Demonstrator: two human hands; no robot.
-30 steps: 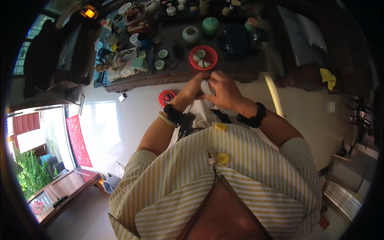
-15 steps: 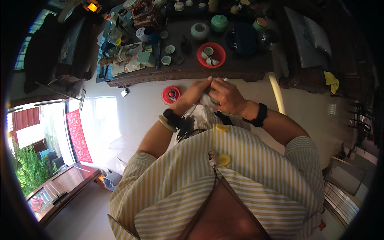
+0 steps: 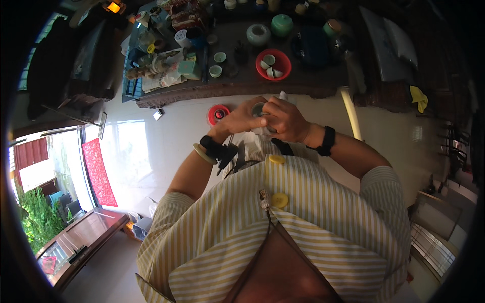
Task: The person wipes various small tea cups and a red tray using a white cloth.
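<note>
Frame centre: left hand (image 3: 243,119) grips small cup (image 3: 259,108), apparently steadying it; right hand (image 3: 289,120) clamped on pale cloth (image 3: 289,98); red bowl (image 3: 284,61), upper centre, likely keeps cups (image 3: 269,59) together

The red basin (image 3: 286,63) looks like smooth plastic, the cups (image 3: 270,59) inside it glazed ceramic. In front of the basin, the pale cloth (image 3: 283,95) looks matt; under it, the table (image 3: 202,94) is dark wood.

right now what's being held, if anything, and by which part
Seemingly a small cup, held near its rim between left hand and right hand; what looks like pale cloth pokes from the right.
</note>
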